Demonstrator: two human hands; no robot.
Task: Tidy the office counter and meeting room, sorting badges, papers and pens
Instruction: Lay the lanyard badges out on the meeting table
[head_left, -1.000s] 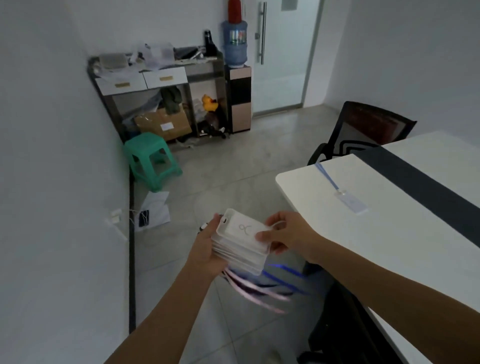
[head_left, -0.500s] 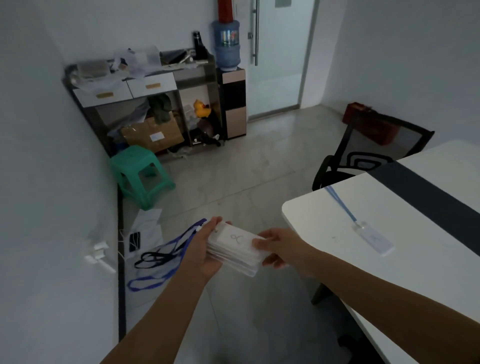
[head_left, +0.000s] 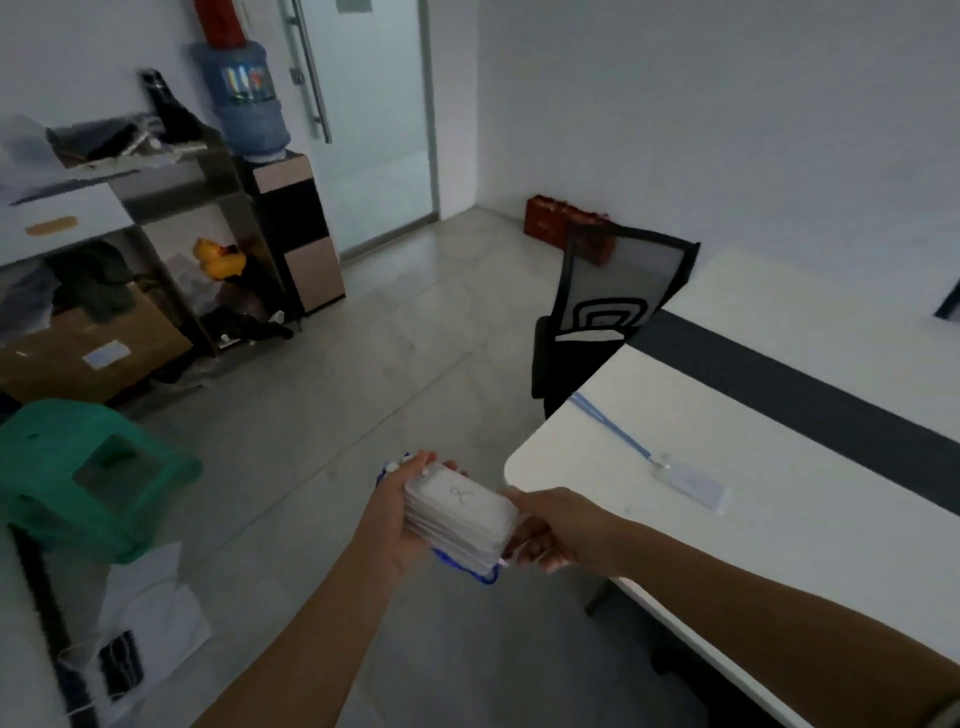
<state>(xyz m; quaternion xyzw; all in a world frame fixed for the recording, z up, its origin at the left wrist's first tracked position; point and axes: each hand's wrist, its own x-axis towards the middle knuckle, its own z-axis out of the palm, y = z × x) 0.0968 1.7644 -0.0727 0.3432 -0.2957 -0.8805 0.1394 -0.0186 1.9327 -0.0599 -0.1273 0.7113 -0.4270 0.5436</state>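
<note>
A stack of clear badge holders (head_left: 460, 514) is held over the floor just left of the white table's corner. My left hand (head_left: 397, 512) grips its left side from beneath, and my right hand (head_left: 553, 527) grips its right end. Blue lanyard loops (head_left: 480, 571) hang bunched under the stack. One more badge holder (head_left: 693, 486) with a blue lanyard (head_left: 610, 423) lies flat on the white table (head_left: 779, 545), right of my hands.
A black mesh chair (head_left: 608, 306) stands at the table's far corner. A green plastic stool (head_left: 88, 473) and loose papers (head_left: 150, 618) are on the floor at left. A cluttered shelf unit (head_left: 156, 192), water dispenser (head_left: 249, 104) and glass door (head_left: 374, 114) stand behind.
The view has swung right and moved closer to the table. The hanging lanyards have gathered up under the stack. Both hands keep hold of the badges.
</note>
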